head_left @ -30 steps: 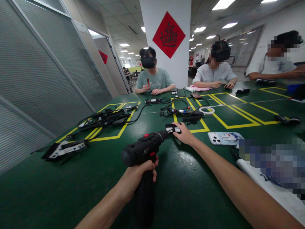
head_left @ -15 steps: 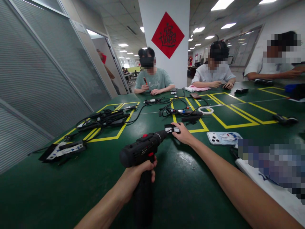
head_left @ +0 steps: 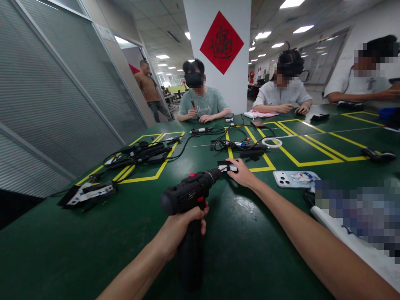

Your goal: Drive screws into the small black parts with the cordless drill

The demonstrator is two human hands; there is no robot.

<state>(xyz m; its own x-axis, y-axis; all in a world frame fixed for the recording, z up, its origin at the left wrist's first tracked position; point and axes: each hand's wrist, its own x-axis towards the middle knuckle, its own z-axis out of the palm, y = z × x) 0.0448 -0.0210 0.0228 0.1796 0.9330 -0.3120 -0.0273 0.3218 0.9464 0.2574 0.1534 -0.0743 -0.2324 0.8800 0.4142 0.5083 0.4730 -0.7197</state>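
A black cordless drill [head_left: 184, 193] with red buttons is in my left hand [head_left: 189, 218], fingers wrapped round its grip. Its chuck points forward and right, and a thin bit reaches toward a small black-and-white block [head_left: 227, 167]. Whether the bit touches the block, I cannot tell. My right hand [head_left: 242, 171] grips that block from its right side against the green table [head_left: 231, 241]. Part of the block is hidden behind my fingers.
Black cables and tools [head_left: 140, 154] lie at the left, near a black-and-white piece [head_left: 87, 193]. Farther forward are more cables, a white ring [head_left: 271, 143] and yellow tape outlines. A phone [head_left: 295, 179] lies right of my right forearm. Three people sit across the table; another stands behind.
The view has shifted slightly, moving the table's contents a little in the frame. Both hands keep their grips. In the doorway at the left, a person has come further into sight.
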